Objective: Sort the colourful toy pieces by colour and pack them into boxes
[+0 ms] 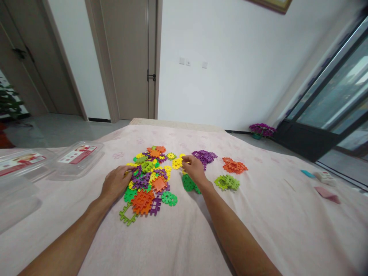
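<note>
A mixed pile of flat plastic interlocking pieces in orange, purple, green and yellow lies in front of me. At its left edge is my left hand, fingers curled, with a yellow sliver showing by the thumb. My right hand is closed in a pinch at the small group of yellow interlocking discs; a yellow edge meets the fingertips. Under the right wrist are dark green discs, partly covered. Beyond that hand sits a purple heap. Farther right lie orange squares and lime-green pieces.
Clear plastic containers with labelled lids stand on the left of the pink cloth. At the right are a blue item, a white box-like item and a pink item. Purple flowers stand on the floor beyond.
</note>
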The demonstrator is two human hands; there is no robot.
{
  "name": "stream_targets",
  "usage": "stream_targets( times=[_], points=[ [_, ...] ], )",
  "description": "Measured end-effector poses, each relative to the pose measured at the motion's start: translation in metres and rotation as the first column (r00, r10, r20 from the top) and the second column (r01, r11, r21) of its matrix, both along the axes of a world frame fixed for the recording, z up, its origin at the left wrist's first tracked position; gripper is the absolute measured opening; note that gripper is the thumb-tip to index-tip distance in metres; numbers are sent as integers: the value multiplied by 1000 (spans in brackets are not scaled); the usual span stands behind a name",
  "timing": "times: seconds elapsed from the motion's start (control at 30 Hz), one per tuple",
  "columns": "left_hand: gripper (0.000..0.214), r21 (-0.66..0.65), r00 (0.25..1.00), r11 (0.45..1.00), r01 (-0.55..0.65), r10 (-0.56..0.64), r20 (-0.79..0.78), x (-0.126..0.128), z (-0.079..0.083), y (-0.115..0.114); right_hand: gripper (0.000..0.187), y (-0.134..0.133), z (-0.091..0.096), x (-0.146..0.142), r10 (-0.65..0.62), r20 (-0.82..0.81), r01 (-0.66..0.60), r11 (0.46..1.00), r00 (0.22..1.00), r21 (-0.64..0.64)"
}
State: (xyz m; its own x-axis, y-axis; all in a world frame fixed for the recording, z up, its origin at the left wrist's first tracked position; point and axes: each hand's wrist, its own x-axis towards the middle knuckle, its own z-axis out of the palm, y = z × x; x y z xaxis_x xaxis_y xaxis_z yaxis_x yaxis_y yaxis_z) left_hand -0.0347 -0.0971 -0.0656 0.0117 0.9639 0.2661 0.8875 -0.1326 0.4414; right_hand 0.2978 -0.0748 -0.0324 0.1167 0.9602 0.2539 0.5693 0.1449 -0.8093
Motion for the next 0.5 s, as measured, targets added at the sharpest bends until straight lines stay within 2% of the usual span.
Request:
stream_targets(
  times=[0.23, 0.4, 0.5],
  points=[
    [44, -12, 1000, 1000, -6, 6, -6, 0, 1, 0, 13, -30, 13, -37, 271, 208, -264, 963, 940, -62],
    [43, -4, 1000, 1000, -3, 3, -11, -1, -1, 0, 36, -50, 10, -58, 322, 415, -303, 946, 851, -113],
    [42, 15, 1000, 1000, -5, 6, -23, -1, -3, 0, 46, -55, 8, -64, 314, 424, -274, 949, 850, -154]
  ],
)
